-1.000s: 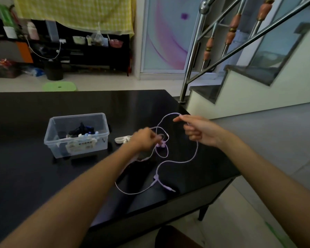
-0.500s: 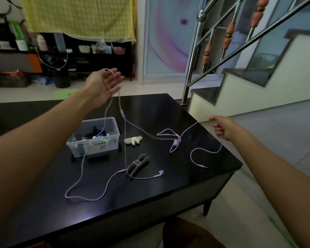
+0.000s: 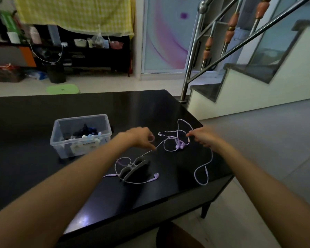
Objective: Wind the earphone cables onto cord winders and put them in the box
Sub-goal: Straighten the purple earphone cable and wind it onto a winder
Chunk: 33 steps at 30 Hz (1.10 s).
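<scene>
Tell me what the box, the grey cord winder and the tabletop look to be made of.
Box: clear, slightly frosted plastic; its contents show through the walls.
Grey cord winder: matte and likely soft rubber or silicone, since it gives no glare; the material is uncertain.
Tabletop: black and glossy, mirroring light near the front edge; lacquer, glass or polished stone, I cannot tell which.

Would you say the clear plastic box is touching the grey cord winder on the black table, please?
Apart. The head view shows bare black table between the clear plastic box and the grey cord winder.
</scene>
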Each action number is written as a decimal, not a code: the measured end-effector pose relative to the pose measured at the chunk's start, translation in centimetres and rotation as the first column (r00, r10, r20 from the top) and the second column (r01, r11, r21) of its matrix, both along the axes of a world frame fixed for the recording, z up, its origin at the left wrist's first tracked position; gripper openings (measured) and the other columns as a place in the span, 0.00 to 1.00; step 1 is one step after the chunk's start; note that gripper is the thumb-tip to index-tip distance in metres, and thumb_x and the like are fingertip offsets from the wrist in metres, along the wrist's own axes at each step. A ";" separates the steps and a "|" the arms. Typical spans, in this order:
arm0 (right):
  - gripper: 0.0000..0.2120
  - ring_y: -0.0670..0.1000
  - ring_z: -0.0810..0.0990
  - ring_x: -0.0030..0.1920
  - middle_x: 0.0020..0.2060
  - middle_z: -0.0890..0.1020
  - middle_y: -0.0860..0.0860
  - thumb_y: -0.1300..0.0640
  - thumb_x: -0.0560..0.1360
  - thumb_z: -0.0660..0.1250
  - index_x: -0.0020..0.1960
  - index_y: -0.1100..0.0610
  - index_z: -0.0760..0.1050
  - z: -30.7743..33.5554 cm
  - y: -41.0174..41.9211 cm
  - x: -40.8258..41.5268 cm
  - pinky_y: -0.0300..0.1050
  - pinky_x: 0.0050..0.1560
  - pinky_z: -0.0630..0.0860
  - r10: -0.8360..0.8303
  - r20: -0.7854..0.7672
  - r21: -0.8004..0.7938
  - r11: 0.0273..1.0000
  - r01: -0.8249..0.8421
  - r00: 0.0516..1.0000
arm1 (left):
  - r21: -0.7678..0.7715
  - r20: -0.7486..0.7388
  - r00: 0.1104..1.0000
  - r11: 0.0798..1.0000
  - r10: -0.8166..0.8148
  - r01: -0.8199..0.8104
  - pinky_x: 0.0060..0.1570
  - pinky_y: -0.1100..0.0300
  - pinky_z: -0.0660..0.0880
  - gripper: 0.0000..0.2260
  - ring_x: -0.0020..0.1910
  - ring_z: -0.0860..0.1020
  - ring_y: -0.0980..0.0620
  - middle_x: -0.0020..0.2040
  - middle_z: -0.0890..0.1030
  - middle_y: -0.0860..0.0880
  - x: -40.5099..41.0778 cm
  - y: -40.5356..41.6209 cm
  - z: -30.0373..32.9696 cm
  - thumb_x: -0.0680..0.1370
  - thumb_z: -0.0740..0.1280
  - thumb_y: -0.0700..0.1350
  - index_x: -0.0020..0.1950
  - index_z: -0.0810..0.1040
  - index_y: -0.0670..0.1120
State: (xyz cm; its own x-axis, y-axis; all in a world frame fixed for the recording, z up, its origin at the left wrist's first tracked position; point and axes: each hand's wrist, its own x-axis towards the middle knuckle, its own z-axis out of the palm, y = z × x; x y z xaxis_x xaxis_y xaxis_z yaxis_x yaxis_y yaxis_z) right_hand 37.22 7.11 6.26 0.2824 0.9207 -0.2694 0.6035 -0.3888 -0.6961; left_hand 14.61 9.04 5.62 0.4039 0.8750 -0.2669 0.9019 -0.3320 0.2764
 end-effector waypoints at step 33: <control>0.07 0.46 0.70 0.32 0.37 0.78 0.49 0.56 0.78 0.63 0.53 0.55 0.77 -1.4 1.3 4.3 0.37 0.31 0.65 0.104 0.080 0.035 0.994 -0.107 0.991 | 0.183 0.004 0.972 0.956 0.233 -0.230 0.60 0.48 0.70 0.21 0.64 0.72 0.43 0.67 0.73 0.44 -1.8 1.0 -6.4 0.77 0.64 0.55 0.66 0.67 0.46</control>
